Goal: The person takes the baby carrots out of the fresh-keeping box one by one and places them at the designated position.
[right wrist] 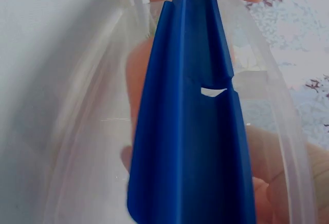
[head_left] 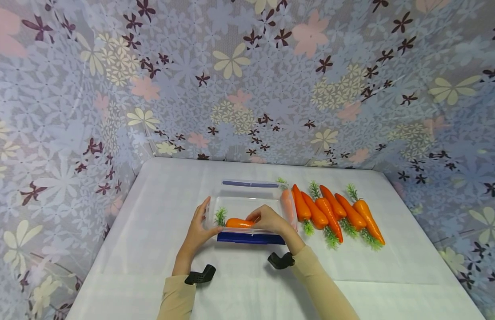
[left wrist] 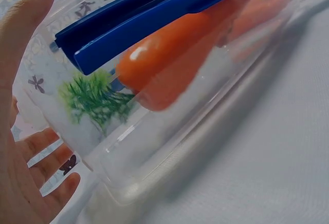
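A clear plastic box (head_left: 247,201) with blue clips (head_left: 250,238) stands on the table. Inside it, near the front wall, lies an orange carrot (head_left: 236,223) with its green top to the left. My right hand (head_left: 268,219) reaches over the front rim and holds the carrot by its right end. My left hand (head_left: 198,230) rests at the box's left side, thumb at the front corner, fingers stretched along the outside. Through the clear wall in the left wrist view, the carrot (left wrist: 169,54) shows clearly. A blue clip (right wrist: 205,131) hides much of my right hand in the right wrist view.
Several more carrots (head_left: 331,215) with green tops lie in a row right of the box, the nearest partly seen through its wall. A white cloth (head_left: 371,298) covers the table. Flowered fabric (head_left: 247,80) hangs behind and at both sides.
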`<state>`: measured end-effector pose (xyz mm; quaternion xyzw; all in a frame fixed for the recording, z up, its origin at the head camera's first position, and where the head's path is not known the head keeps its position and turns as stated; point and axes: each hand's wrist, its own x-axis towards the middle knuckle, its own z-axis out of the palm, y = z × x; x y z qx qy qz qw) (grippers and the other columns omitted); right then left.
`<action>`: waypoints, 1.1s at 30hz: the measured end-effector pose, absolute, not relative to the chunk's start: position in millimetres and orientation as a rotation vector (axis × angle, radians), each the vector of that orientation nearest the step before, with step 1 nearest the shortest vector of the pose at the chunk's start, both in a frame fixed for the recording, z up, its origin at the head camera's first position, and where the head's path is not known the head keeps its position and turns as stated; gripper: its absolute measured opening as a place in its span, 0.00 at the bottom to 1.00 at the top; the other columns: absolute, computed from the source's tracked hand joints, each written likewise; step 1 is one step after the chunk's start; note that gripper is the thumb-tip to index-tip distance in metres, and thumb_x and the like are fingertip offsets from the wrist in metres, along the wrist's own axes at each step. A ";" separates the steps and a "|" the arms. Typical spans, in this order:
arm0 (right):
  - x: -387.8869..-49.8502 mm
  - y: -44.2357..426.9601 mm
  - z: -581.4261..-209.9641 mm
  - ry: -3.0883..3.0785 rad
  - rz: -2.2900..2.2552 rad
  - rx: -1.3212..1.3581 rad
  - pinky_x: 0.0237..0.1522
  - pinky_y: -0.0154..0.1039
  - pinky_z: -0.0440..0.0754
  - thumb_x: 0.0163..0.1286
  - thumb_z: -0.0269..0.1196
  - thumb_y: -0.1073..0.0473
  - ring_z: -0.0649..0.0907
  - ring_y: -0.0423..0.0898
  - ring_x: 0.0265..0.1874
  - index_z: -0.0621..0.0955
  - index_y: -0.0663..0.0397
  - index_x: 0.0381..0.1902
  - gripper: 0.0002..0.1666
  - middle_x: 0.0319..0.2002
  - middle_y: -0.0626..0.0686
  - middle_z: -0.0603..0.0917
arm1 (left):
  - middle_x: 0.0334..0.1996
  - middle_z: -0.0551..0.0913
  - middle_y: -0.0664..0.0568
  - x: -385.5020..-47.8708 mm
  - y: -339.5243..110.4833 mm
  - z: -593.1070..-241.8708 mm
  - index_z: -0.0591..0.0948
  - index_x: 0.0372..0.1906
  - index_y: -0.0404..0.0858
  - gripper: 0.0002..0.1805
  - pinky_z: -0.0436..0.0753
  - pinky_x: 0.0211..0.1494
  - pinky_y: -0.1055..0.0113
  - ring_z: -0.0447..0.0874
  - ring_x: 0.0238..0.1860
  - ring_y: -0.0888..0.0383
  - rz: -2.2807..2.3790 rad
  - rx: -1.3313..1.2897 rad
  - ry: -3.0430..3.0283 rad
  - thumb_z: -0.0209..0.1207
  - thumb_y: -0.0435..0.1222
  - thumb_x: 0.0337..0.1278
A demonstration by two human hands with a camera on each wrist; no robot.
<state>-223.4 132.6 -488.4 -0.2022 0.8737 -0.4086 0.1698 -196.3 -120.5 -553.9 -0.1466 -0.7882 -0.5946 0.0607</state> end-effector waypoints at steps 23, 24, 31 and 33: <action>-216.8 145.8 -451.8 2.614 -1.502 -0.518 0.41 0.40 0.85 0.56 0.69 0.65 0.86 0.55 0.40 0.82 0.69 0.47 0.20 0.44 0.67 0.85 | 0.69 0.61 0.37 -196.3 -121.7 -552.9 0.53 0.75 0.50 0.53 0.63 0.66 0.37 0.63 0.66 0.38 -1.800 -0.435 -2.393 0.70 0.41 0.43; -215.5 147.7 -448.4 2.619 -1.510 -0.522 0.41 0.40 0.85 0.56 0.69 0.65 0.86 0.55 0.41 0.82 0.69 0.47 0.20 0.44 0.67 0.85 | 0.69 0.61 0.37 -196.2 -121.7 -552.7 0.53 0.75 0.50 0.53 0.63 0.66 0.37 0.62 0.66 0.38 -1.803 -0.433 -2.393 0.70 0.41 0.43; -202.9 166.4 -432.7 2.632 -1.607 -0.454 0.39 0.35 0.85 0.55 0.70 0.67 0.85 0.58 0.42 0.82 0.69 0.48 0.22 0.47 0.68 0.83 | 0.69 0.62 0.36 -197.2 -122.4 -553.7 0.54 0.75 0.47 0.54 0.65 0.65 0.37 0.64 0.65 0.38 -1.790 -0.435 -2.393 0.71 0.45 0.42; -198.6 173.6 -430.4 2.634 -1.638 -0.419 0.38 0.33 0.84 0.55 0.70 0.66 0.85 0.59 0.43 0.82 0.69 0.49 0.22 0.48 0.68 0.83 | 0.69 0.62 0.36 -197.3 -122.5 -553.7 0.54 0.75 0.48 0.54 0.65 0.65 0.38 0.64 0.65 0.38 -1.784 -0.432 -2.393 0.71 0.45 0.42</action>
